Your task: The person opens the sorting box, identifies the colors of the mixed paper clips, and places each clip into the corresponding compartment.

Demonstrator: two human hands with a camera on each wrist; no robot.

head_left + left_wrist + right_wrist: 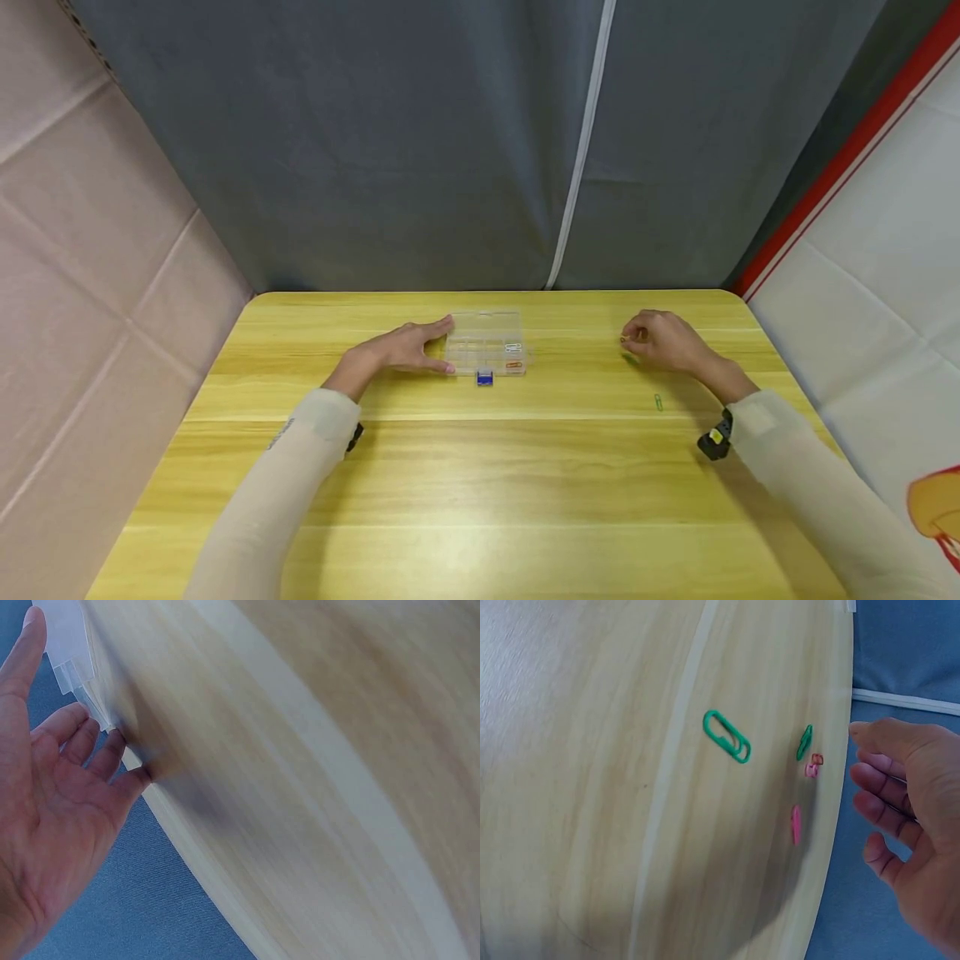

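1. The left hand (405, 348) lies flat on the yellow wooden table (480, 467), fingers straight and spread, fingertips against the left end of a clear plastic compartment box (486, 342).
2. Inside the box, a white clip and an orange clip sit in the compartments at its right end; a small blue item (484, 378) rests on the table just in front of the box. Any writing on these is too small to read.
3. The right hand (663, 340), well to the right of the box, hovers over the table with fingers loosely curled; whether it pinches anything cannot be told.
4. Near that hand lie loose paper clips: a green paper clip (727, 736), a second green one (804, 742) and pink ones (796, 823).
5. Behind the box hangs a grey curtain (420, 142).
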